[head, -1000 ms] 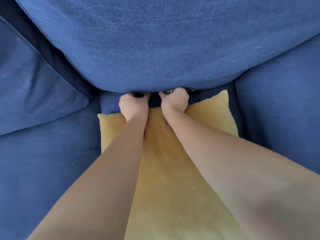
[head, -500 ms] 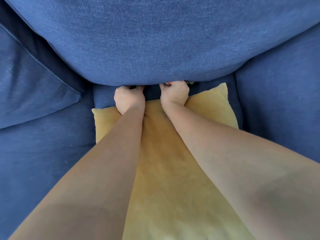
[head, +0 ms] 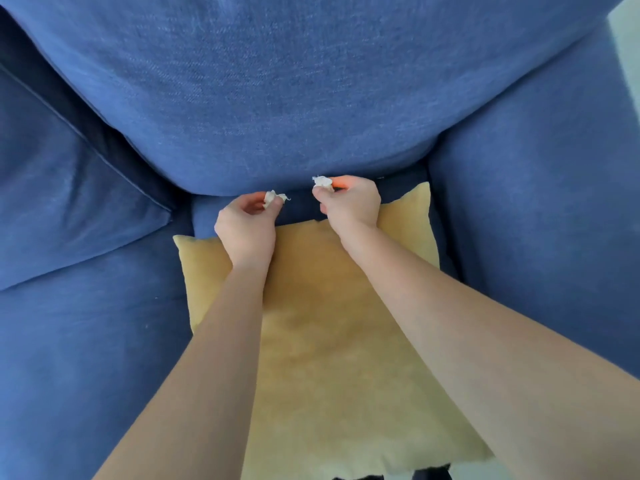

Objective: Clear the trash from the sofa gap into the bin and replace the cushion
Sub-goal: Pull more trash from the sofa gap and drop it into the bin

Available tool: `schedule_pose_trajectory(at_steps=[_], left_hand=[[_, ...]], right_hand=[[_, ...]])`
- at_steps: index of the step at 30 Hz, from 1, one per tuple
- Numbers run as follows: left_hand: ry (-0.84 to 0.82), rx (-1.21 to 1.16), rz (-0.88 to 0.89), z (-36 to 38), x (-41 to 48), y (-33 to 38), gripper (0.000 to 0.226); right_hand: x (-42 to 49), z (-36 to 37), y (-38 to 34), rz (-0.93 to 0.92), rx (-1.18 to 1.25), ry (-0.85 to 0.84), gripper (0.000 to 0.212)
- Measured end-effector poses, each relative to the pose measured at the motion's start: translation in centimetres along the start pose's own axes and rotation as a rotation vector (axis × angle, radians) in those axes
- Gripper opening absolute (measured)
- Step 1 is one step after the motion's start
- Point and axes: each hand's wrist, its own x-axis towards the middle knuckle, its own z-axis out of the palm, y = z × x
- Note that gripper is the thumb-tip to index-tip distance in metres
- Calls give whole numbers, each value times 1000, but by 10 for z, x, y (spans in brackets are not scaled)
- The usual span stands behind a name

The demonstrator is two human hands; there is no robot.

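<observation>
Left hand [head: 246, 227] pinches crumpled white scrap [head: 273, 198]; right hand [head: 349, 204] pinches second scrap [head: 322, 182], possibly with orange piece. Both just above sofa gap [head: 298, 206]. Yellow cushion [head: 322, 327] flat on seat, not yet replaced. Bin out of view; binning remains.

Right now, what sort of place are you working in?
Probably a living room: a blue fabric sofa fills the view, a yellow cushion lies on its seat, and little else shows.
</observation>
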Motion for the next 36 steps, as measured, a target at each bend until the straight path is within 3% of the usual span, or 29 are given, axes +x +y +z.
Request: schedule_pose_trajectory(at_steps=[5, 15, 28, 33, 36], left_hand=[[-21, -22, 68, -6, -48, 37, 21], [-184, -19, 157, 53, -201, 82, 30], [-581, -45, 291, 200, -475, 126, 26], [-654, 79, 382, 255, -557, 118, 21], [-728, 157, 392, 287, -594, 101, 24]], right_hand=[[-32, -70, -1, -36, 40, -7, 3], [-109, -248, 41, 28, 187, 78, 8], [-178, -535, 192, 69, 298, 429, 20], [-184, -603, 270, 201, 310, 513, 6], [-180, -624, 321, 284, 309, 503, 10]])
